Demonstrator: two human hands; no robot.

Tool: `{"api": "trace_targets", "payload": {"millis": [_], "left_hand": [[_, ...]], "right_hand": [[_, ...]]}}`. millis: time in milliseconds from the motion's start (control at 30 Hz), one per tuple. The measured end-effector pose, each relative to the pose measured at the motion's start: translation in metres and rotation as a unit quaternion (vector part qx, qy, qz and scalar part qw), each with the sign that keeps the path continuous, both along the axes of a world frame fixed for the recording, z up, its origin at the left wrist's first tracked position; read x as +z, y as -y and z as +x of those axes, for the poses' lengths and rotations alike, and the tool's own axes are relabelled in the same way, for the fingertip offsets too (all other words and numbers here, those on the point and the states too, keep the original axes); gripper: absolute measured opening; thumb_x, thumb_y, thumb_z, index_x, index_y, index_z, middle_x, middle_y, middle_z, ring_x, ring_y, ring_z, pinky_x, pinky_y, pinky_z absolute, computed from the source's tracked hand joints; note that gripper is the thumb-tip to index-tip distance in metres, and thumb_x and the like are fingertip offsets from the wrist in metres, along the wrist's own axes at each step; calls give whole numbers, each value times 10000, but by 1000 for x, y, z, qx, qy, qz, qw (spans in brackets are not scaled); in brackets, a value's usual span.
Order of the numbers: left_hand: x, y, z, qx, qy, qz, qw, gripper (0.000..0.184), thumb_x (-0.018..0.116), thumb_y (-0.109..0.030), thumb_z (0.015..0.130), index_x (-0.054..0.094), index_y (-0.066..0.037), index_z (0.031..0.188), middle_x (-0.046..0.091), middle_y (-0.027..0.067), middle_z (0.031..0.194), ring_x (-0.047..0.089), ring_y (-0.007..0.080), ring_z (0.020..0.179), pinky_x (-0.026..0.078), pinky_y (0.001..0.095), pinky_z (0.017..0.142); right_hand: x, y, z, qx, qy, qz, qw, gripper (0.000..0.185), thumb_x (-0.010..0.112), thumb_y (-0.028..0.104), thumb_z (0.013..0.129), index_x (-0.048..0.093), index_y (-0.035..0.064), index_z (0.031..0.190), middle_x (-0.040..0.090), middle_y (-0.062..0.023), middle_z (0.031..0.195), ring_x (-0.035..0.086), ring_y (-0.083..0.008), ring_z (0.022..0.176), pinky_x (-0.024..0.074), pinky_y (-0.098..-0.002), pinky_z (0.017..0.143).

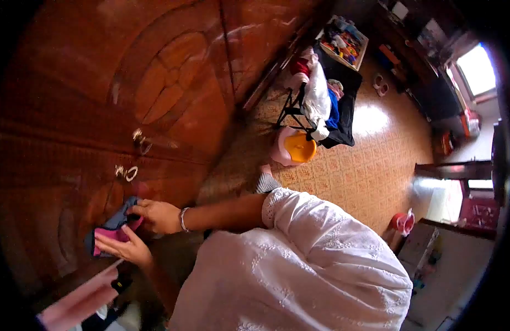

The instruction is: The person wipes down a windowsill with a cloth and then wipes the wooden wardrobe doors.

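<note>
A folded grey-blue and pink cloth item is held between my two hands before the brown wooden cabinet doors; its exact kind cannot be made out. My right hand, with a bracelet at the wrist, grips its upper end with curled fingers. On the pink side, my left hand holds the lower part, fingers laid along the fabric. Close above the hands are two metal door handles on the carved cabinet.
A pink panel-like thing lies below my left hand. Further off stand a pink and yellow child's potty, a black folding frame heaped with clothes, a tray of toys and a red bucket on the patterned floor.
</note>
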State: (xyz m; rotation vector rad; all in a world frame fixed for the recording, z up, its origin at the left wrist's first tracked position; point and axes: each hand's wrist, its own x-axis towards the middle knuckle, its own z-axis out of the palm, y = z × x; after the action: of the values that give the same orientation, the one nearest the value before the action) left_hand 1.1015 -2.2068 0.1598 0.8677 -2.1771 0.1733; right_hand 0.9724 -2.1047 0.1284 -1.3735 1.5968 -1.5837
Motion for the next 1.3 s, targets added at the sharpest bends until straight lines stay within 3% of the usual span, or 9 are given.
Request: {"api": "trace_targets", "payload": {"millis": [367, 467, 567, 633, 700, 800, 900, 967, 1300], "left_hand": [[29, -38, -75, -127, -155, -83, 976, 666, 652, -250, 918, 340, 50, 1424, 295, 337, 1447, 305, 488, 1336, 283, 531, 1077], [70, -62, -123, -162, -93, -138, 973, 590, 617, -224, 933, 350, 82, 1361, 427, 310, 1224, 444, 465, 1090, 360, 521, 944], [90, -69, -175, -214, -88, -103, 967, 560, 595, -220, 944, 353, 84, 1347, 416, 296, 1224, 445, 446, 1087, 371, 505, 934], [97, -74, -214, -275, -82, -91, 954, 550, 583, -217, 951, 353, 84, 1350, 407, 298, 1249, 437, 441, 1115, 362, 498, 957], [106, -85, -256, -286, -66, -192, 937, 509, 569, -219, 954, 398, 81, 1328, 401, 293, 1279, 451, 411, 1113, 374, 456, 944], [114, -87, -302, -287, -48, -234, 928, 509, 553, -259, 969, 423, 31, 1367, 423, 281, 1350, 467, 407, 1138, 370, 464, 968], [115, -84, -322, -130, 44, -370, 919, 473, 500, -383, 985, 521, -83, 1351, 564, 121, 1285, 531, 322, 1092, 385, 446, 932], [117, -87, -325, -104, 51, -382, 917, 470, 498, -406, 980, 553, -88, 1322, 570, 102, 1278, 542, 297, 1078, 386, 428, 920], [109, -86, -327, -114, 23, -368, 922, 407, 582, -381, 946, 617, -142, 1274, 611, 33, 1230, 559, 237, 1028, 400, 370, 890]], "right_hand": [[32, -64, -57, -70, -42, -128, 989, 629, 618, -8, 757, 443, 110, 1350, 517, -165, 1230, 518, -377, 1129, 463, -419, 937], [49, -79, -84, -114, -8, -137, 984, 642, 599, -32, 755, 426, 100, 1359, 486, -176, 1288, 488, -380, 1187, 437, -408, 991], [58, -92, -107, -157, 24, -150, 976, 665, 586, -49, 751, 410, 91, 1377, 455, -184, 1343, 466, -378, 1232, 416, -403, 1023], [56, -109, -120, -189, 2, -176, 966, 653, 599, -37, 759, 411, 106, 1368, 509, -179, 1205, 512, -381, 1144, 447, -417, 966], [50, -124, -133, -200, 18, -161, 966, 673, 601, -26, 758, 398, 117, 1384, 509, -174, 1208, 511, -379, 1147, 446, -418, 967], [52, -148, -157, -220, 26, -133, 966, 708, 610, -6, 757, 376, 126, 1411, 511, -173, 1203, 519, -377, 1138, 452, -417, 958], [54, -170, -185, -172, 46, -67, 982, 729, 612, 10, 758, 359, 135, 1430, 510, -173, 1217, 527, -380, 1123, 465, -422, 933], [52, -181, -201, -113, 25, -44, 992, 790, 650, -8, 746, 324, 114, 1455, 448, -176, 1350, 497, -370, 1186, 466, -413, 934], [38, -162, -197, -157, -35, -44, 986, 694, 648, 62, 764, 387, 67, 1407, 405, -202, 1407, 474, -385, 1236, 454, -417, 974]]}}
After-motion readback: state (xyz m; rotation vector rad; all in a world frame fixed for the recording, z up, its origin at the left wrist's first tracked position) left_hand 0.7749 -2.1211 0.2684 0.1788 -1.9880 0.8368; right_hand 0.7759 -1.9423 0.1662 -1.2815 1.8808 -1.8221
